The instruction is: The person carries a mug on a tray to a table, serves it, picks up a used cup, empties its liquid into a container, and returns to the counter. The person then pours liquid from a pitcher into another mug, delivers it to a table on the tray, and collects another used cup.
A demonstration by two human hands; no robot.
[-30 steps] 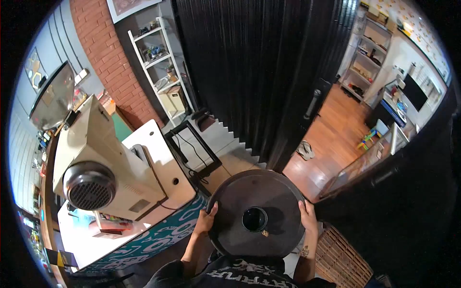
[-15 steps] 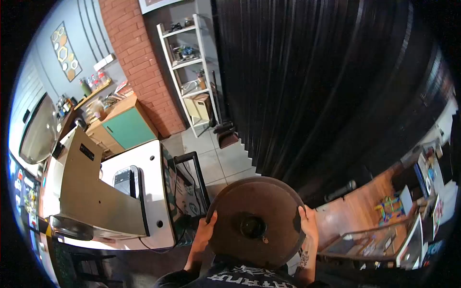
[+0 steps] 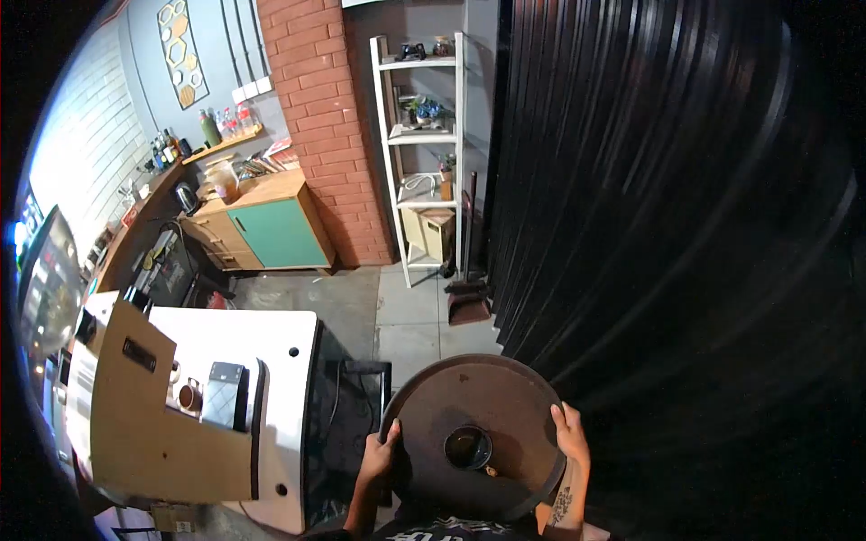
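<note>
A round brown serving tray [image 3: 505,397] is held in front of my body, gripped at its rim from both sides. My left hand [image 3: 379,455] is closed on the left edge, thumb on top. My right hand [image 3: 569,433] clasps the right edge the same way. Near the middle of the tray stands a small dark round cup or bowl [image 3: 468,448]; its contents cannot be made out. A tiny tan object [image 3: 492,471] lies beside it, too small to name. The fingers under the tray are hidden.
To my left is a white table [image 3: 289,388] with a large beige machine [image 3: 135,415], a phone-like device [image 3: 225,395] and a brown mug [image 3: 189,395]. Ahead are a white ladder shelf [image 3: 424,140], a dustpan [image 3: 469,308] and a green-doored cabinet [image 3: 280,230]. A black pleated curtain [image 3: 631,198] hangs on the right.
My view has turned left, so the shelf and cabinet appear further right and the wooden floor area has left the view. Both hands still hold the tray, with the cup on it.
</note>
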